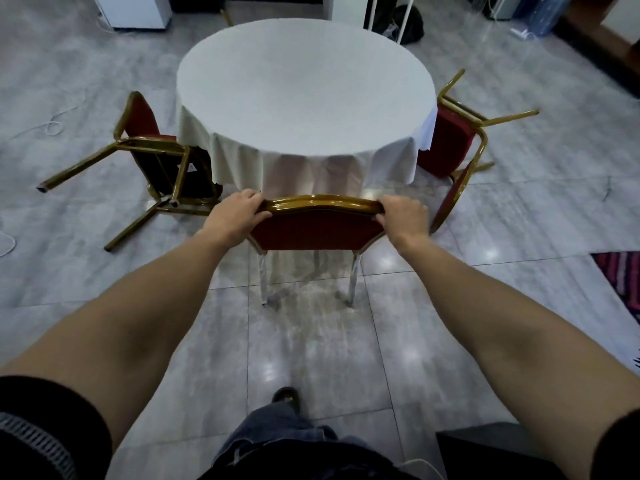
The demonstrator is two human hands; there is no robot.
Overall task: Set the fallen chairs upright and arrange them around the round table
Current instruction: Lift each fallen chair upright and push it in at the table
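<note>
A round table under a white cloth stands in the middle of the floor. An upright chair with a red back and gold frame faces it at the near side. My left hand grips the left end of its top rail and my right hand grips the right end. A second red and gold chair lies on its side left of the table, legs pointing left and toward me. A third chair lies tipped over at the table's right, partly under the cloth's edge.
Grey glossy floor tiles spread all round. A white cabinet stands at the far left, a black bag behind the table, a patterned rug at the right edge. A white cord lies on the floor at left.
</note>
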